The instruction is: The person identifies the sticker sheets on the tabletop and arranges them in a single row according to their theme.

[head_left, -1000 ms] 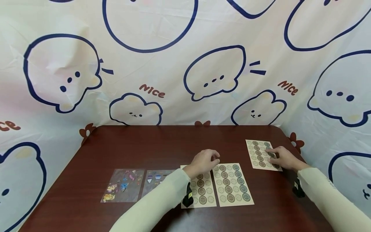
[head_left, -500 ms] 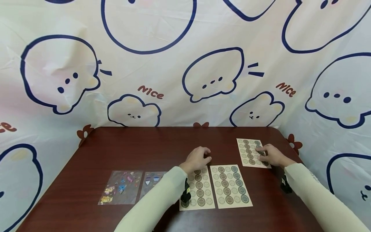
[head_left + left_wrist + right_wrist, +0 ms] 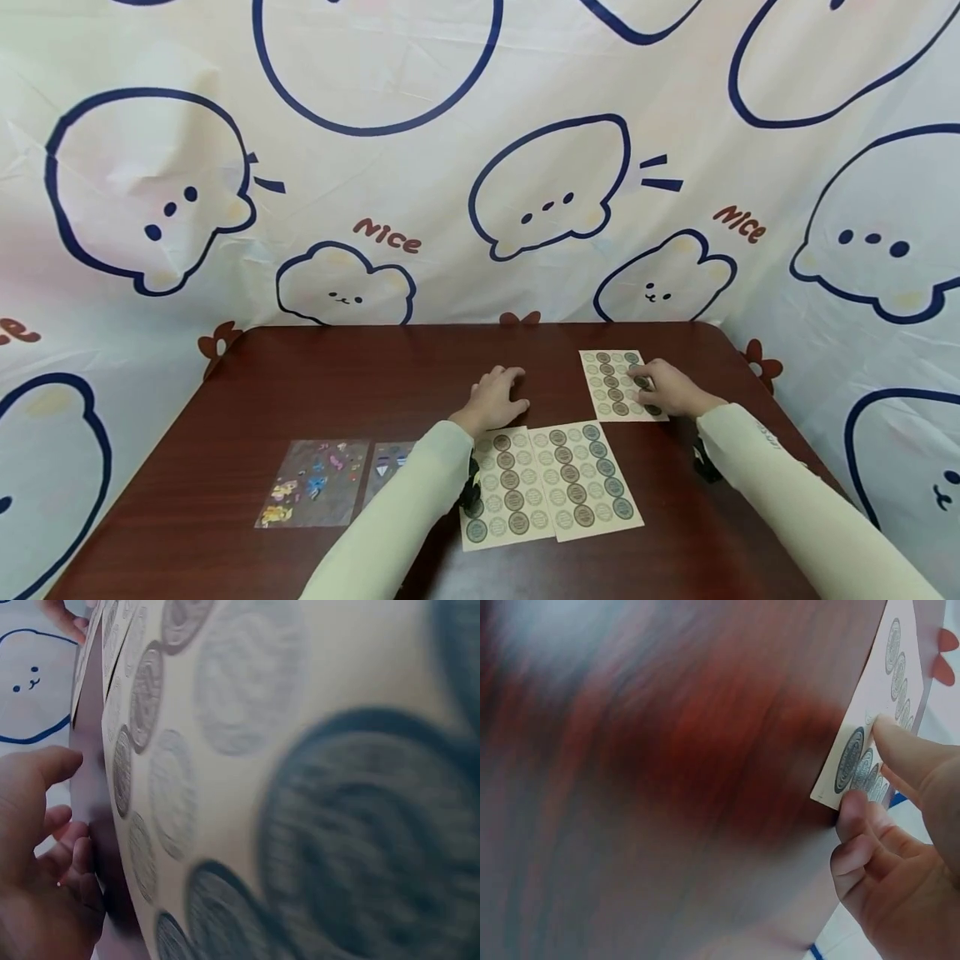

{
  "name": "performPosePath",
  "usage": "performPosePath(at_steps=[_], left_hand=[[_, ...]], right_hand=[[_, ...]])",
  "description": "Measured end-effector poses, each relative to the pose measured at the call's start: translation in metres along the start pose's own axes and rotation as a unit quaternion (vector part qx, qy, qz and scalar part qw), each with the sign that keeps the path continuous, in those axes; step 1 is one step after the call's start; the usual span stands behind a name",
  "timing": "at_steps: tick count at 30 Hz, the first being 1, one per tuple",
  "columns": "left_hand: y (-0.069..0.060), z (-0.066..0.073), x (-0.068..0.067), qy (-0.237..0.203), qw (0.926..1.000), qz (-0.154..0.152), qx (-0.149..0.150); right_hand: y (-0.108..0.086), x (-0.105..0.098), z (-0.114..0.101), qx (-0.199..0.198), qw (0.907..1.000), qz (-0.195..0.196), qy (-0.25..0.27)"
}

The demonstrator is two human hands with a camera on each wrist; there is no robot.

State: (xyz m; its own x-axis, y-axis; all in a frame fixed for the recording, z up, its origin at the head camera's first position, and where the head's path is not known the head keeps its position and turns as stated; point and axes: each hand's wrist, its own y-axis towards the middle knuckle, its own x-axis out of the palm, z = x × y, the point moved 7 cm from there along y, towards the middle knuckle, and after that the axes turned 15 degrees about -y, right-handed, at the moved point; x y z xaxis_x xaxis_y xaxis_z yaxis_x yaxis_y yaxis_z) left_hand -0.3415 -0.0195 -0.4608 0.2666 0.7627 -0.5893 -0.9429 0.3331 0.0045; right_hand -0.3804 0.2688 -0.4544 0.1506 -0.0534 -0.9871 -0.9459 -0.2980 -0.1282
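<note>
A cream sheet of round stickers [image 3: 611, 387] lies at the back right of the table. My right hand [image 3: 671, 390] holds its right side; in the right wrist view the thumb [image 3: 900, 750] lies on the sheet and the other fingers curl by its edge. My left hand [image 3: 491, 400] is just beyond two more sticker sheets, fingers loosely bent, holding nothing. The left sheet [image 3: 512, 479] is partly covered by my wrist. Beside it the right sheet [image 3: 585, 475] lies with its edge against it, possibly overlapping slightly.
Two clear sheets with small coloured stickers lie on the left: one [image 3: 311, 483] in full view, the other [image 3: 386, 462] partly behind my left sleeve. A patterned cloth [image 3: 450, 192] hangs behind the dark red table [image 3: 375, 375].
My right hand has slid the far sheet leftward over the table. The gap between the two near sheets has closed. My left hand has shifted left and its fingers have spread somewhat.
</note>
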Motion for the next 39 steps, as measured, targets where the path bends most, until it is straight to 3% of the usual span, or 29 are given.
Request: performPosePath(at_steps=[21, 31, 39], left_hand=[[0.004, 0.005, 0.002, 0.022, 0.9989, -0.04, -0.012], [0.0, 0.005, 0.002, 0.044, 0.9915, -0.122, -0.015], [-0.003, 0.007, 0.008, 0.085, 0.9913, -0.098, 0.022]], right_hand=[[0.02, -0.008, -0.003, 0.044, 0.9989, -0.015, -0.009], [0.027, -0.001, -0.014, 0.036, 0.9992, -0.015, -0.001], [0.029, 0.0, -0.025, 0.026, 0.9996, -0.011, -0.002]])
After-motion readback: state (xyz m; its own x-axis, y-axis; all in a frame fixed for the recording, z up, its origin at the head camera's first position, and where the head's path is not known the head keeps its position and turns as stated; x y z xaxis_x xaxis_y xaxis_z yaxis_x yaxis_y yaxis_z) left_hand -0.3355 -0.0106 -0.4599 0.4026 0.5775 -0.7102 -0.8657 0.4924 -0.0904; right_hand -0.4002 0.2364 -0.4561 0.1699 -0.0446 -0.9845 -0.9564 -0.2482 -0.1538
